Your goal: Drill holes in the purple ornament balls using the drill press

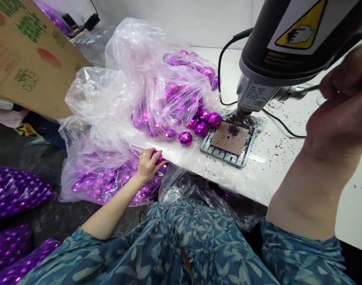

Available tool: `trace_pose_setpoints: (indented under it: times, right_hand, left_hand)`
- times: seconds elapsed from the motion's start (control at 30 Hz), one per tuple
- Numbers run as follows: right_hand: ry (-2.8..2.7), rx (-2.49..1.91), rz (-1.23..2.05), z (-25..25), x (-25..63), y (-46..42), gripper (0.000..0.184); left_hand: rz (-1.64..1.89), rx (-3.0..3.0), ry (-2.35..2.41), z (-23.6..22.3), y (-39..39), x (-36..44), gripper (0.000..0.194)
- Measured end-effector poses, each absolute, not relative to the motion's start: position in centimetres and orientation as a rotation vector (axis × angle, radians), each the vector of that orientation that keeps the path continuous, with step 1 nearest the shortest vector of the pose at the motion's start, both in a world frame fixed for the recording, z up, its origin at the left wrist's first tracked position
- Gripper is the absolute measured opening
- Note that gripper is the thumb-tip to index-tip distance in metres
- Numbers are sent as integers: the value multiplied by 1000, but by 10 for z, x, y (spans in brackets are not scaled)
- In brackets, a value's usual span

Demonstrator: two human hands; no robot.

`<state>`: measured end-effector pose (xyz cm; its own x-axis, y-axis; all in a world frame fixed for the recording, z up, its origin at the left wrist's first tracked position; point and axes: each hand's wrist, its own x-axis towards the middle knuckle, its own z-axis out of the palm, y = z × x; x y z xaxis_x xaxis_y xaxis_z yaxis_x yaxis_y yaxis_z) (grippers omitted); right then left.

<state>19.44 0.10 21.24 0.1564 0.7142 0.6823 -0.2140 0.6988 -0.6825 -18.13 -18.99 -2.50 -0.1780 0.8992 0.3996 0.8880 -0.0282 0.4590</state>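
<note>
My left hand [147, 164] is closed around a shiny purple faceted ball [157, 156] at the table's front edge, just above a clear plastic bag [115, 174] full of similar balls. On the right, my raised right hand [344, 95] grips the lever [307, 90] of a drill press [258, 79]; its fingers are partly cut off by the frame. Below the press head, a brown square board [230, 137] with a small dark hole lies on the slotted metal base [244, 158]. Several loose purple balls [185, 138] rest left of the base.
An open clear bag [175, 107] of purple balls spreads over the white table [276, 170]. Dark shavings [276, 132] litter the tabletop, and a black cable [220, 71] loops beside the press. A cardboard box [35, 59] stands left; filled purple bags [17, 194] lie on the floor.
</note>
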Motion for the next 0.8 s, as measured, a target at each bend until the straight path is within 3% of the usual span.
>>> trace_pose_setpoints:
  times: [0.13,0.27,0.33,0.47,0.63,0.8]
  right_hand:
    - [-1139,-462,385,212,186,13,59]
    - [-1125,-273,256,207,184,23,56]
    - [-1169,-226,243,207,184,22,45]
    - [-1225,-163,247,210,180,14,40]
    - [-1202,-67,293,211,175,11,22]
    - [-1205,-169,272,210,177,7,39]
  left_hand:
    - [1233,1719,1817,9,-184,-138,62]
    - [1109,1110,1173,36,-168,-59,69]
    - [1075,960,1000,39,-150,-27,66]
    - [1231,930,960,31,-97,1,57]
    - [1223,955,997,22,-51,1,64]
    - [1263,1088,1016,13,-45,-2,65]
